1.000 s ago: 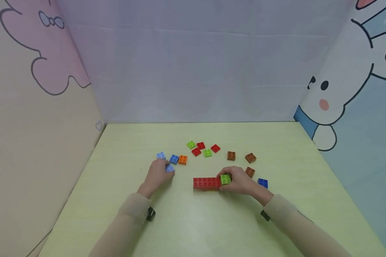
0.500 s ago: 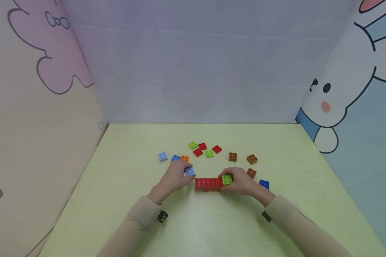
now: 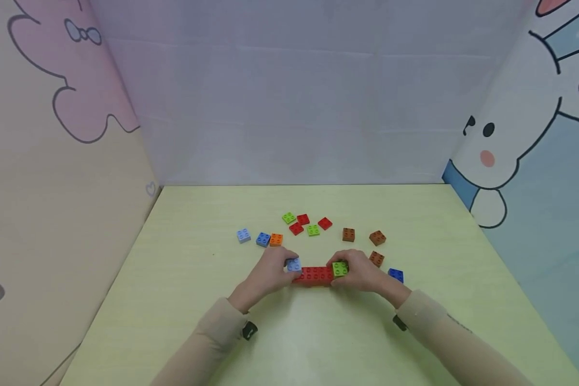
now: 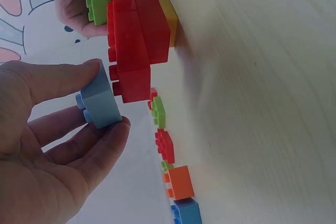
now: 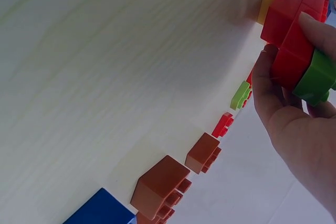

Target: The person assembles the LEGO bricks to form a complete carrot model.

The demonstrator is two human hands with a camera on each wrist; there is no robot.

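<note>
Pinching pale-blue brick (image 3: 294, 265) in fingers of left hand (image 3: 267, 272), tilted over left end of red stack (image 3: 317, 274) on bench (image 3: 294, 338). Apparently mid-placing; likely needs squaring up, then pressing down. Gripping stack's right end, by green brick (image 3: 340, 269), in fingers of right hand (image 3: 365, 272).

left fingers (image 3: 283, 254): light-blue brick (image 3: 294, 265) | right fingers (image 3: 341, 255): green-topped red brick (image 3: 317, 275)

a pale yellow-green tabletop (image 3: 439, 225) meets a plain lavender-grey backdrop (image 3: 289, 107) with faint horizontal creases. the beige left wall (image 3: 62, 214) carries a pink cartoon figure (image 3: 87, 86) and a small heart (image 3: 150, 188); the light-blue right wall (image 3: 555, 214) shows a white rabbit (image 3: 516, 123). the light is soft and even.
</note>
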